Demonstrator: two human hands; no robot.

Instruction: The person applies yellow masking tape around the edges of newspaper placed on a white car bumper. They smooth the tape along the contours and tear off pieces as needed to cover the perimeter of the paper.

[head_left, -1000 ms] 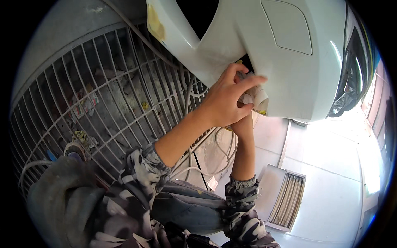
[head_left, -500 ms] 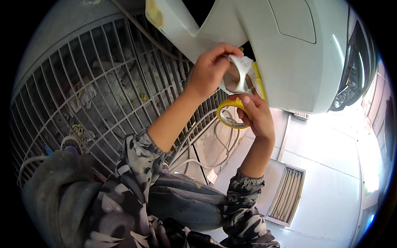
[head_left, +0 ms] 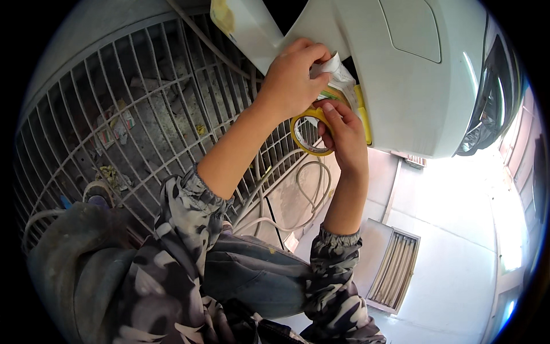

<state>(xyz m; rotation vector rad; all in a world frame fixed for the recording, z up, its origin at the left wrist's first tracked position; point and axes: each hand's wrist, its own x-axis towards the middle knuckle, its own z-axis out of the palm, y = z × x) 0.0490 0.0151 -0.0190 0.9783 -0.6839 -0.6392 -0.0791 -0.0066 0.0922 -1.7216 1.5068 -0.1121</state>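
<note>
Left hand (head_left: 294, 79) pinches white sheet (head_left: 339, 73), right hand (head_left: 348, 135) grips yellow tape roll (head_left: 297, 137), markings illegible.

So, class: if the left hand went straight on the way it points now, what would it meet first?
The left hand pinches a white sheet; beyond that, it would probably meet the pale car panel first, though depth is unclear in this view.

Through the bars of a metal grating (head_left: 137, 104) show torn packaging (head_left: 117, 127) and, to its right, a small yellow scrap (head_left: 200, 129). A pale hose (head_left: 330, 180) loops just beside the grating's right edge; well right of the grating is a framed, slatted panel (head_left: 395, 269).
</note>
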